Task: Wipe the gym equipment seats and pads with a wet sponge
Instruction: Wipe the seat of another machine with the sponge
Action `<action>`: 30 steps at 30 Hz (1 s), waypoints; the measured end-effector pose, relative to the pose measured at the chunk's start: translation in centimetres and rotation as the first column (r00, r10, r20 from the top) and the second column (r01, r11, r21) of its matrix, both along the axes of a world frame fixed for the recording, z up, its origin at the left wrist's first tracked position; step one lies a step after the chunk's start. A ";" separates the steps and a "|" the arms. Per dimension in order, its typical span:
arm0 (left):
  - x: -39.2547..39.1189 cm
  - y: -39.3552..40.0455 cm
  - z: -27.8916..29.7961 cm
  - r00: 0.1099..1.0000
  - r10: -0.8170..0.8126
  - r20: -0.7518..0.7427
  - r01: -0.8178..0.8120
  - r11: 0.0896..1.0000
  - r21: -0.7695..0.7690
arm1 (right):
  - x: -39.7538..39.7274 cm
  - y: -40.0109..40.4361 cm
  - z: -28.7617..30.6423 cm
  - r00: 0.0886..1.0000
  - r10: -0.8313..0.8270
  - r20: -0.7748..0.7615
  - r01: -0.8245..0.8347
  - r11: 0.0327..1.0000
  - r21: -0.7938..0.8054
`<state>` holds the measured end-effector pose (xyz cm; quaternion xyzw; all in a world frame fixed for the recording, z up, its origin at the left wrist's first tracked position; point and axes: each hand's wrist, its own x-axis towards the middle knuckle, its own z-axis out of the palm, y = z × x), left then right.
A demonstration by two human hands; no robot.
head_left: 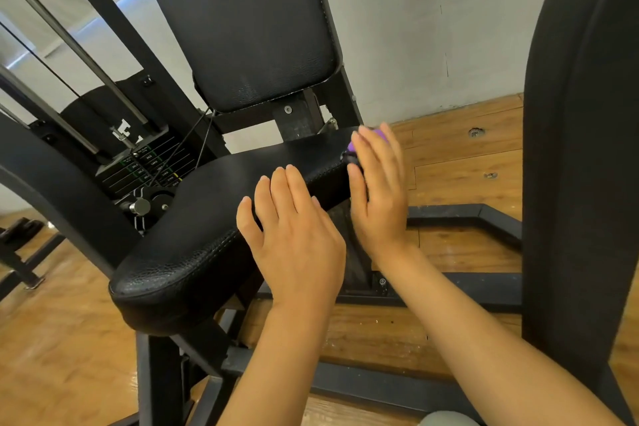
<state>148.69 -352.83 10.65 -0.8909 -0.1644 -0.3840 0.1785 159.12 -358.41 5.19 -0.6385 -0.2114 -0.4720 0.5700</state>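
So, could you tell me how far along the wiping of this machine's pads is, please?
Nothing looks clearly finished; no wet sheen is certain. In hand: the right hand presses a purple sponge against the seat at its right edge, while the left hand rests flat on it. Probably left: the backrest and the tall pad at right.

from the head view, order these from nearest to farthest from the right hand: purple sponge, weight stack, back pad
1. Purple sponge, under the right hand at the black padded seat's right edge.
2. Black upright back pad, above and left of it.
3. Black weight stack, far left behind the seat.
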 end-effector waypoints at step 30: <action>-2.3 0.8 0.9 0.987 -0.126 -0.100 0.129 0.992 0.018 | -3.8 1.9 -2.1 0.976 0.216 0.027 -0.212 0.973 -0.088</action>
